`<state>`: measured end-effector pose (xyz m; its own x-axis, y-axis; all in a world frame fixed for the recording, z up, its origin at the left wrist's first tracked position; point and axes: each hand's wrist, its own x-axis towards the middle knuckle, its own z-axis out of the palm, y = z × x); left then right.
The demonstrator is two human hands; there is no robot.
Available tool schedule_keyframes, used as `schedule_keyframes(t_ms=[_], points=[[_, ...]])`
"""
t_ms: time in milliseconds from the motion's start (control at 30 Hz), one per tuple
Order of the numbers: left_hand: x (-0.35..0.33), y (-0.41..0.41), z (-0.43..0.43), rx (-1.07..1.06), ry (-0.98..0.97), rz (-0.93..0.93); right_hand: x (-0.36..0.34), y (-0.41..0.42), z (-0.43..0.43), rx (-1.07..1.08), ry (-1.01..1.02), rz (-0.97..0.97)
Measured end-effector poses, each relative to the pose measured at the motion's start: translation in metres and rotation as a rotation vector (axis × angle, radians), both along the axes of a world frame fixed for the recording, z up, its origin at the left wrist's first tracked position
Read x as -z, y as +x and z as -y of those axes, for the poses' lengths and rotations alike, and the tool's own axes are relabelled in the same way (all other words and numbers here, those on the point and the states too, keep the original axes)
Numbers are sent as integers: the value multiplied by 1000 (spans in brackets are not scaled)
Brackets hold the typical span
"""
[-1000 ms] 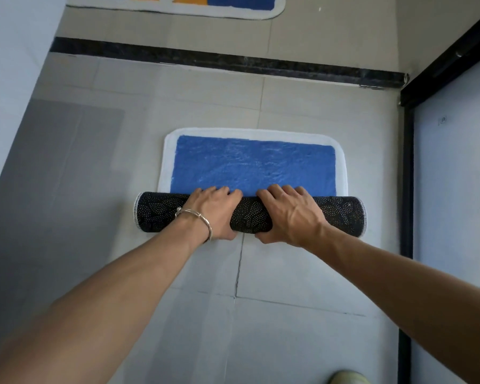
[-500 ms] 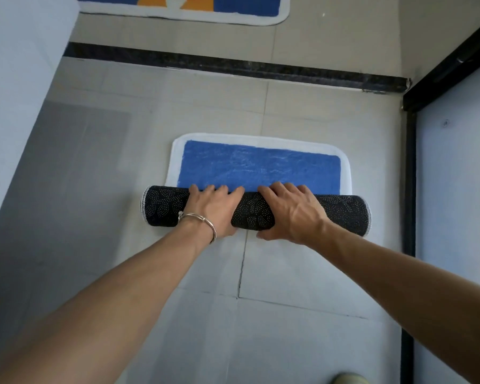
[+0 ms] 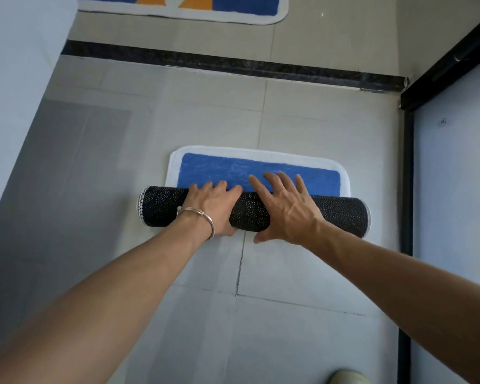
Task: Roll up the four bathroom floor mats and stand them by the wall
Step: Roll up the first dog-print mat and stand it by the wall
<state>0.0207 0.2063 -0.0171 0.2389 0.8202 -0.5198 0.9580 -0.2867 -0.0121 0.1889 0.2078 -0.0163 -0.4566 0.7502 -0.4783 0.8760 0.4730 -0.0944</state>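
A blue bath mat with a white border [image 3: 311,177] lies on the grey tiled floor, mostly rolled into a black, dotted-backed roll [image 3: 341,216]. A narrow strip of blue stays flat beyond the roll. My left hand [image 3: 214,203], with a metal bangle at the wrist, curls over the roll left of centre. My right hand [image 3: 286,209] lies flat on top of the roll, its fingers spread and reaching onto the blue pile. A second mat [image 3: 241,8], blue and orange with a white border, lies flat at the top edge past a dark threshold.
A dark stone threshold strip [image 3: 233,63] crosses the floor behind the mat. A white wall [image 3: 14,101] rises on the left. A black-framed white door or panel [image 3: 455,189] stands close on the right. The toe of a shoe [image 3: 347,376] shows at the bottom.
The roll has moved forward and grown thicker, leaving less blue mat flat. My right hand has gone from curled around the roll to flat with fingers spread.
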Motion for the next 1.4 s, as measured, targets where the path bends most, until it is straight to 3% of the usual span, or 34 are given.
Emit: schedule_keyframes(t_ms=[167, 367, 600, 733, 900, 1133, 1267, 1400], points=[[3, -2, 3, -9, -17, 42, 1, -5, -2, 27, 1, -11], [2, 2, 11, 80, 64, 33, -8, 5, -15, 81, -223, -102], [-9, -2, -6, -93, -183, 100, -1, 3, 1, -44, 59, -64], [0, -3, 4, -28, -117, 137, 4, -5, 2, -41, 48, -34], [4, 3, 7, 33, -16, 17, -3, -2, -9, 100, -143, -145], [-9, 3, -6, -96, -273, 116, -1, -5, 8, -50, 51, -49], [-1, 2, 7, -24, -90, 145, -4, -11, -5, -24, -42, -64], [3, 3, 13, 88, 99, 19, -11, -8, -15, 208, -283, -158]])
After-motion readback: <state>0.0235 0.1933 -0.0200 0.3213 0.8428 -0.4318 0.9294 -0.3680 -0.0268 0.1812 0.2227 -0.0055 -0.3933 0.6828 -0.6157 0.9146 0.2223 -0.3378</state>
